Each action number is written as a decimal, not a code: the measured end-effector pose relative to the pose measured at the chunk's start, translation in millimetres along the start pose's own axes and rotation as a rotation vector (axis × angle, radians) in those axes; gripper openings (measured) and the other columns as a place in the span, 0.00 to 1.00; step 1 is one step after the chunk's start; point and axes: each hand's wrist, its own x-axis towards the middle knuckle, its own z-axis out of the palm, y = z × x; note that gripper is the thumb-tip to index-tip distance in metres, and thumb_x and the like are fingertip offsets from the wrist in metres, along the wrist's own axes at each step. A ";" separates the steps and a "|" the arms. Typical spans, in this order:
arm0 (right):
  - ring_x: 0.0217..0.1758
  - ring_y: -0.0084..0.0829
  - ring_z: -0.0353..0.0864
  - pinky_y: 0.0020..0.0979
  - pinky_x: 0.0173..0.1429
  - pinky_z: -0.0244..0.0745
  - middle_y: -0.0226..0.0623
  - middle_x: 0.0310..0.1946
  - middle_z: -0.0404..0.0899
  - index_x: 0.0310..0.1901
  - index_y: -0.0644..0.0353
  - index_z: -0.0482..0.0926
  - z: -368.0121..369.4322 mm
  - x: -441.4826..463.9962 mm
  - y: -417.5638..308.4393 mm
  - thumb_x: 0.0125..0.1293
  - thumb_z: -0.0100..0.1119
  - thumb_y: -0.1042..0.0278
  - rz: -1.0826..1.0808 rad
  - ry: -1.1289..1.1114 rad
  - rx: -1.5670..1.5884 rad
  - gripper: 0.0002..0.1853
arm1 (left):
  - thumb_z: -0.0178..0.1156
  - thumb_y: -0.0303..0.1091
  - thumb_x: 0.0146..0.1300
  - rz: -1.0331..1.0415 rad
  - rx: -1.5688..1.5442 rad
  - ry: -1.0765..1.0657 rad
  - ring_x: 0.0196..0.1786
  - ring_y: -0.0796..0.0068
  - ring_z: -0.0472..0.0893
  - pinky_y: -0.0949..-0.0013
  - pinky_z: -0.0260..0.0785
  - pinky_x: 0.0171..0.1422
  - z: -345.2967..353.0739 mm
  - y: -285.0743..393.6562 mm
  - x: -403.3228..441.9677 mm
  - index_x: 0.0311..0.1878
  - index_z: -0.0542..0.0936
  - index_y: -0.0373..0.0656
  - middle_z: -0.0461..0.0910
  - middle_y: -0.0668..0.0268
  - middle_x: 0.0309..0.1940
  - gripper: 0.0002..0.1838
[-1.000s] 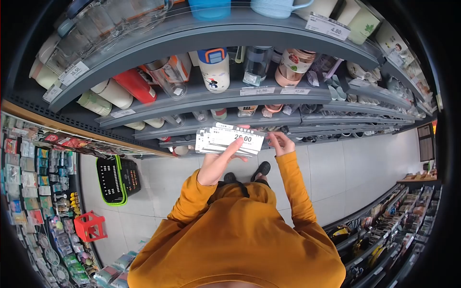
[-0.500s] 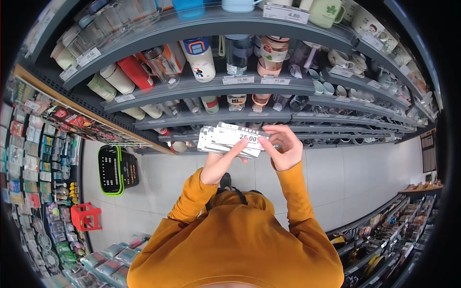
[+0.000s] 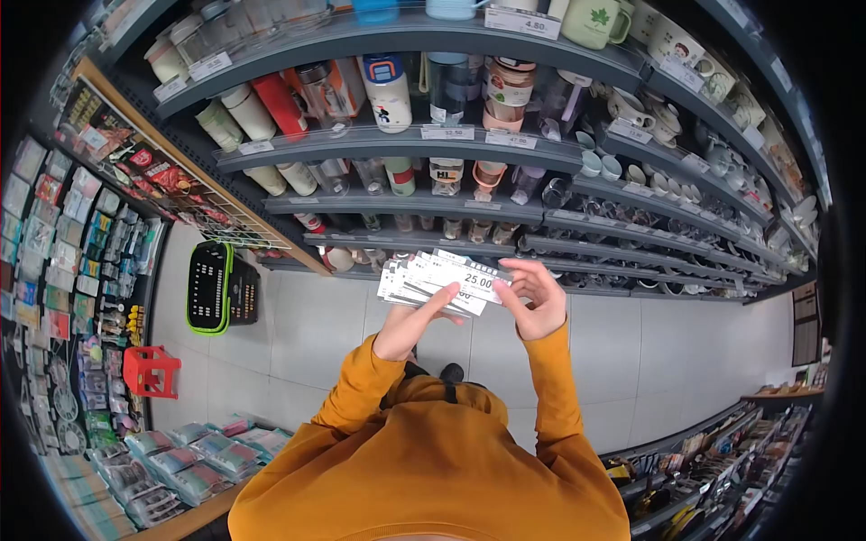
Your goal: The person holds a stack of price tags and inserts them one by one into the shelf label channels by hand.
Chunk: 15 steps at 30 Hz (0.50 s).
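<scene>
A fanned stack of white price tags (image 3: 417,278) is gripped in my left hand (image 3: 403,332), its thumb pressed across the front of the stack. On top lies a price tag reading 25.00 (image 3: 465,276), shifted toward the right of the others. My right hand (image 3: 539,305) pinches the right end of that tag between thumb and fingers, the other fingers curled. Both hands are in front of my body, over the lower part of a shelf unit. Below the top tag, part of another printed number shows.
Dark shelves hold bottles, a white cup with a blue lid (image 3: 386,95), a green mug (image 3: 591,22) and small cups; price labels (image 3: 448,132) line their edges. On the floor at left stand a black-and-green shopping basket (image 3: 209,288) and a red stool (image 3: 152,371). More shelving is at lower right.
The top tag has slid right relative to the stack as my right hand holds its end, and the fan is spread wider. The view has shifted slightly.
</scene>
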 end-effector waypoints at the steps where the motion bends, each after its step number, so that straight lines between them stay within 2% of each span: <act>1: 0.31 0.16 0.78 0.19 0.38 0.73 0.33 0.37 0.83 0.47 0.66 0.79 3.0 0.4 0.1 0.61 0.65 0.77 0.001 -0.032 -0.016 0.12 | 0.59 0.30 0.67 0.005 0.008 0.011 0.45 0.72 0.81 0.68 0.78 0.41 -4.4 0.0 -2.7 0.57 0.72 0.37 0.80 0.61 0.47 0.17; 8: 0.30 0.15 0.77 0.18 0.35 0.71 0.34 0.38 0.83 0.48 0.66 0.78 53.3 21.2 22.3 0.61 0.65 0.76 0.048 -0.113 0.066 0.14 | 0.57 0.30 0.68 0.036 -0.121 0.062 0.50 0.72 0.80 0.67 0.78 0.44 -62.3 12.1 -21.8 0.61 0.69 0.38 0.78 0.61 0.52 0.20; 10: 0.29 0.15 0.78 0.17 0.35 0.71 0.35 0.38 0.83 0.48 0.66 0.78 76.6 38.8 25.6 0.61 0.65 0.76 0.076 -0.113 0.084 0.13 | 0.55 0.30 0.69 0.056 -0.215 0.043 0.51 0.71 0.79 0.66 0.77 0.45 -87.9 23.1 -25.6 0.63 0.68 0.37 0.77 0.61 0.54 0.20; 15: 0.27 0.16 0.77 0.18 0.33 0.71 0.35 0.35 0.83 0.47 0.67 0.77 154.3 98.9 49.1 0.64 0.62 0.74 0.043 -0.111 0.002 0.11 | 0.54 0.30 0.70 0.078 -0.220 0.099 0.50 0.69 0.80 0.66 0.78 0.44 -157.9 59.5 -31.6 0.64 0.68 0.37 0.76 0.61 0.56 0.21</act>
